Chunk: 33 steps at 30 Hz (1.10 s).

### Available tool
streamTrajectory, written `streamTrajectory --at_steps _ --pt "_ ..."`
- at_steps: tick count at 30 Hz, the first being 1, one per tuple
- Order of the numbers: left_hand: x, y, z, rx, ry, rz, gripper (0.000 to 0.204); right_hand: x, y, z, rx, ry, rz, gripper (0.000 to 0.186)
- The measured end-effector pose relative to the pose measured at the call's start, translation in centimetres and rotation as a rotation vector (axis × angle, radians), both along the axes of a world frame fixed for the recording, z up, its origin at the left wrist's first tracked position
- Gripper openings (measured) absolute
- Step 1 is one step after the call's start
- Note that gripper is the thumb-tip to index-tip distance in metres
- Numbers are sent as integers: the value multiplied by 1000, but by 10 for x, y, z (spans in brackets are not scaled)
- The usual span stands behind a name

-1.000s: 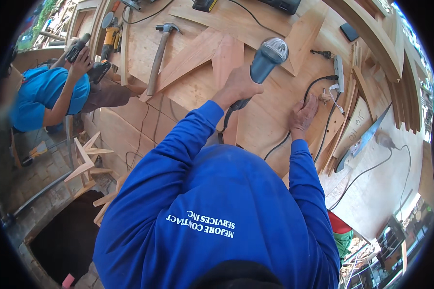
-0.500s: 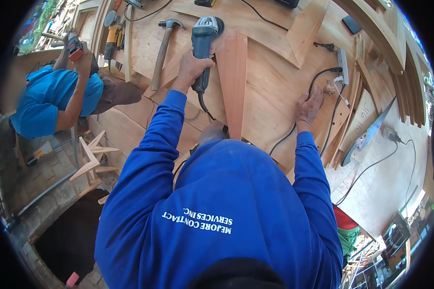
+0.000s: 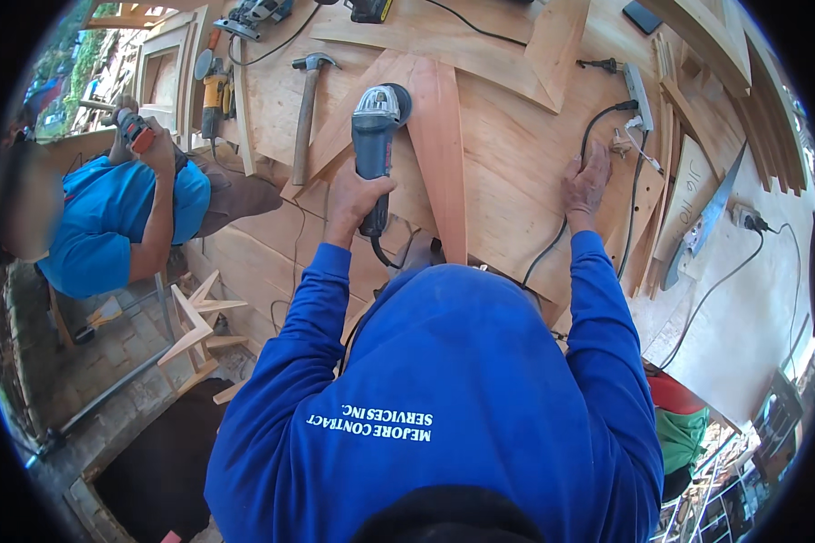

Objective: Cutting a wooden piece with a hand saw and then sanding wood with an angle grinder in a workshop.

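Observation:
My left hand (image 3: pixel 358 201) is wrapped round the grey-blue body of an angle grinder (image 3: pixel 372 145). Its round disc lies over the inner side of a V-shaped wooden piece (image 3: pixel 438 149), close to where the two tapered legs meet; whether it touches the wood I cannot tell. A cord runs from the grinder's rear toward my body. My right hand (image 3: pixel 586 187) rests with fingers stretched out on the plywood tabletop (image 3: pixel 503 172), beside a black power cord (image 3: pixel 552 242), and holds nothing.
A hammer (image 3: pixel 306 118) lies left of the wooden piece. At right are a white power strip (image 3: pixel 638 95), a handsaw (image 3: pixel 711 217) and stacked wood strips. Another angle grinder (image 3: pixel 212 95) lies at far left. A co-worker (image 3: pixel 109 213) in blue there holds a cordless drill (image 3: pixel 136 132).
The angle grinder has come nearer to my body, uncovering the top of the wooden V. My right hand stays beside the cord. The whole view has shifted a little.

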<state>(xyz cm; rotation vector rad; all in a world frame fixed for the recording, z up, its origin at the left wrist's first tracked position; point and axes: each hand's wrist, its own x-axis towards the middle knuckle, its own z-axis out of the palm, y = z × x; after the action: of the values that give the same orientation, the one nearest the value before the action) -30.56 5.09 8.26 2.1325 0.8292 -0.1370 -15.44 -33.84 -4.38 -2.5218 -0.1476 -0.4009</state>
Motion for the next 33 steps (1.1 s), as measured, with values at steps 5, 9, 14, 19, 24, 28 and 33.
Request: streamTrajectory --at_steps 5,9,14,19,24,28,33 --pt "9 -30 28 71 -14 -49 47 -4 5 11 102 -70 -33 52" --pt "38 -90 71 180 -79 -189 50 -51 73 132 533 670 95 57" --pt "66 -147 70 335 -262 -547 40 -61 138 169 1266 519 -45 45" --pt "65 -195 80 415 -274 -664 32 -46 110 168 1497 433 -242 34" --pt "58 -209 86 267 -241 -818 41 -62 63 136 1828 491 -359 24" --pt "65 -186 88 -386 165 -732 49 -72 41 141 1845 645 -115 41" --pt "46 -162 61 -1253 337 -471 54 -70 48 159 1951 699 268 55"
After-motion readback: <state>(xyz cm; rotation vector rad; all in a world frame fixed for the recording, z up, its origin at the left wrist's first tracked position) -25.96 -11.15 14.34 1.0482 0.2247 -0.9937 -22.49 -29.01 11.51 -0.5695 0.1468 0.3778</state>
